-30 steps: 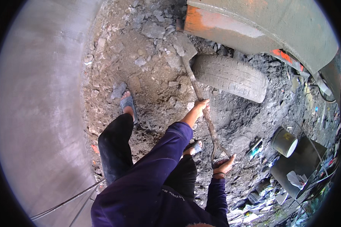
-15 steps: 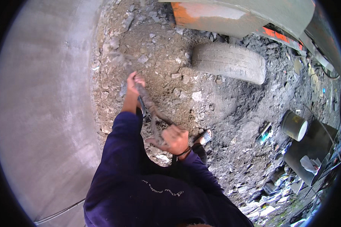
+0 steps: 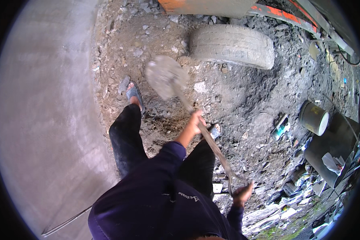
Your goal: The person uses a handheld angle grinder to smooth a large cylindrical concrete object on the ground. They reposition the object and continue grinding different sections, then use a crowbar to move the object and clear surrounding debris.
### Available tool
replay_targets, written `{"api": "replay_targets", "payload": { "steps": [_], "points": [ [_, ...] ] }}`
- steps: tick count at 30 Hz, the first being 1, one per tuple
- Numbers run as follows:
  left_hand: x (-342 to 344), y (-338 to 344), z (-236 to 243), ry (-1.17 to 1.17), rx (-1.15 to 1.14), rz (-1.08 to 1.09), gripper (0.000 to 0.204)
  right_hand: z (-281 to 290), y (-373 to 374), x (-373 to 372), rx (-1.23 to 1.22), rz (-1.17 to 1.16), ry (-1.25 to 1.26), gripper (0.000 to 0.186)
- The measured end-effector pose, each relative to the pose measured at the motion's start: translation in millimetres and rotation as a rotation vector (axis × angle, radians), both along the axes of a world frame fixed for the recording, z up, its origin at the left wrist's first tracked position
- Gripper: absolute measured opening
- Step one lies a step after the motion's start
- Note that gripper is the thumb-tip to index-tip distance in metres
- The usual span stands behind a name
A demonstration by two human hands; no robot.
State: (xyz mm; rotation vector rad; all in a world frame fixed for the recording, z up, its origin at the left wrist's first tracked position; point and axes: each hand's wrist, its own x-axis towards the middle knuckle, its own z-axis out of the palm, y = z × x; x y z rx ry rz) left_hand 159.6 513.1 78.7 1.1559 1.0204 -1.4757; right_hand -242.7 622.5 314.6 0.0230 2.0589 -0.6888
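Observation:
I hold a dirt-caked shovel [image 3: 217,150] slantwise across the front of my body. My left hand [image 3: 197,122] is wrapped round its shaft a short way below the blade. At the lower right, my right hand [image 3: 243,194] grips the forked handle end. The rounded shovel blade [image 3: 164,76] is off to the far left, over the dirt, smeared by motion. Greyish matter covers it, but whether that is a load or caked mud I cannot tell.
Rubble-strewn dirt [image 3: 148,44] surrounds my sandalled feet. A smooth concrete slab [image 3: 48,112] borders it on the left. An old tire [image 3: 232,46] lies beyond the blade, near an orange-and-grey metal body [image 3: 208,7]. At right are a bucket [image 3: 314,117], a dark sheet [image 3: 322,148] and litter.
The shovel has swung right, and its blade now shows broadly above the dirt. Both my hands have moved right, the right one also back toward me. The view has shifted slightly.

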Motion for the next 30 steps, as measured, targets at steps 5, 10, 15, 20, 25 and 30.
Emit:
{"api": "replay_targets", "payload": {
  "steps": [5,10,15,20,25,30],
  "points": [
    [-237,15,-44,0.372,0.022,-0.226,0.034,104,59,-89,0.051,-0.117,0.451,0.067],
    [-252,-32,-96,0.418,0.054,-0.243,0.033,75,-10,-74,0.080,-0.081,0.482,0.067],
    [-50,-96,-206,0.217,0.060,-0.142,0.029,-73,-112,1,0.004,0.087,0.123,0.068],
    [16,-73,-149,0.077,-0.103,-0.054,0.029,-78,-86,77,-0.070,0.220,0.416,0.072],
    [249,-60,-79,-0.130,-0.128,0.045,0.035,-61,-43,233,-0.475,0.644,0.112,0.065],
    [411,15,20,-0.165,-0.445,0.180,0.038,-5,-49,327,-1.174,1.493,-0.195,0.050]
  ]
}}
